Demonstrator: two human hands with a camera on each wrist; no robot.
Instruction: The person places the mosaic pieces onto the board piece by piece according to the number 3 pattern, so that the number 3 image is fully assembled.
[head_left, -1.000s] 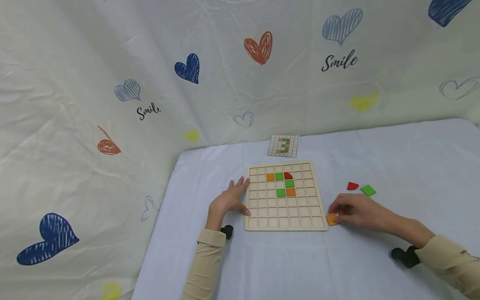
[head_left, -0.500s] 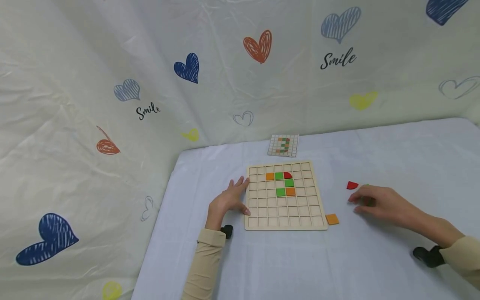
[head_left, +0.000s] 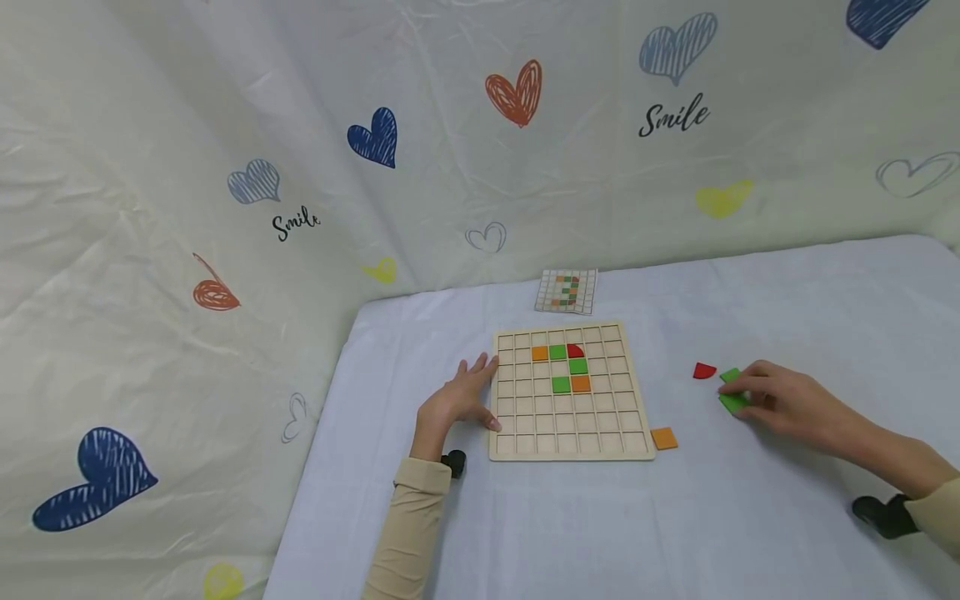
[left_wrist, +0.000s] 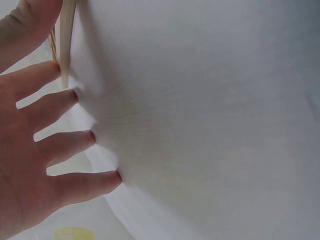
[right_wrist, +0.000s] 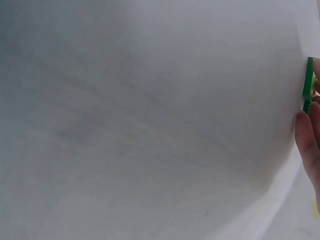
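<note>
A wooden grid board point(head_left: 525, 425) lies on the white cloth. Several orange, green and red tiles sit in its upper cells. My left hand point(head_left: 457, 397) rests at the board's left edge with fingers spread; the left wrist view shows its fingertips point(left_wrist: 112, 180) on the cloth and the thumb at the board's side. Right of the board, my right hand point(head_left: 787, 400) pinches a green square tile point(head_left: 733, 404) between thumb and fingers. Another green tile point(head_left: 731, 375) lies just behind it, partly hidden by the fingers. In the right wrist view, green tile edges point(right_wrist: 308, 77) show beside the fingers.
A red quarter-round tile point(head_left: 704, 371) lies left of the green ones. An orange square tile point(head_left: 664, 438) touches the board's lower right corner. Behind the board lies a printed pattern card point(head_left: 567, 292), near the heart-printed backdrop point(head_left: 435, 208).
My right hand has let go of the orange tile beside the board's corner, moved right and back, and taken hold of a green tile. The left hand stays put.
</note>
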